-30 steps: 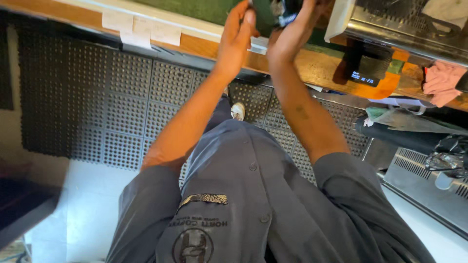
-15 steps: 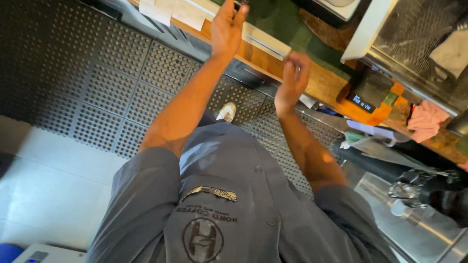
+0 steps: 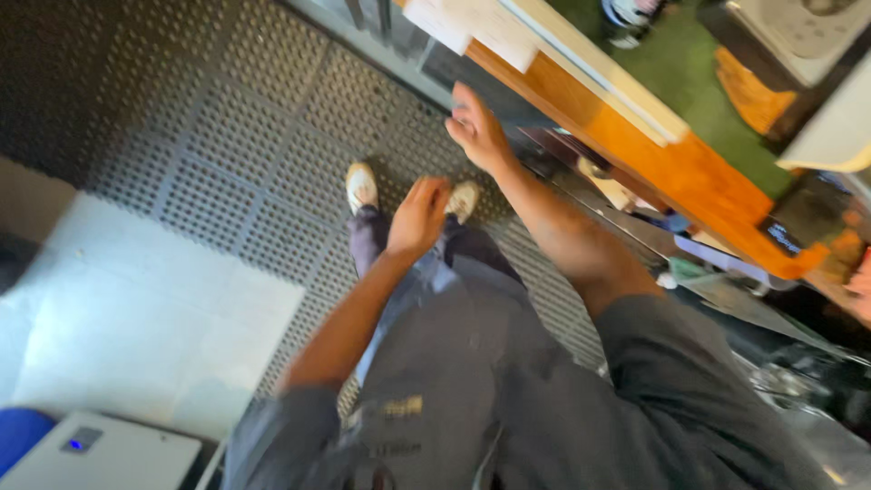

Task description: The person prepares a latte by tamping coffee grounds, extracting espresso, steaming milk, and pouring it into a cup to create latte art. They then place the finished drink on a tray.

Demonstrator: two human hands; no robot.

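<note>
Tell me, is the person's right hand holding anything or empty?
Empty. The right hand is open, its fingers spread, beside the edge of the orange wooden counter, and nothing shows in it.

Showing as glossy varnished wood: worktop edge (image 3: 689, 172). Looking matt, perforated rubber: floor mat (image 3: 200, 118). Appearing soft grey cloth: shirt (image 3: 544, 408). Lying matt white: paper sheets (image 3: 472, 25).

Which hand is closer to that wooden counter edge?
The right hand, probably: it is raised beside the wooden counter edge, while the left hand hangs lower, over the legs.
</note>
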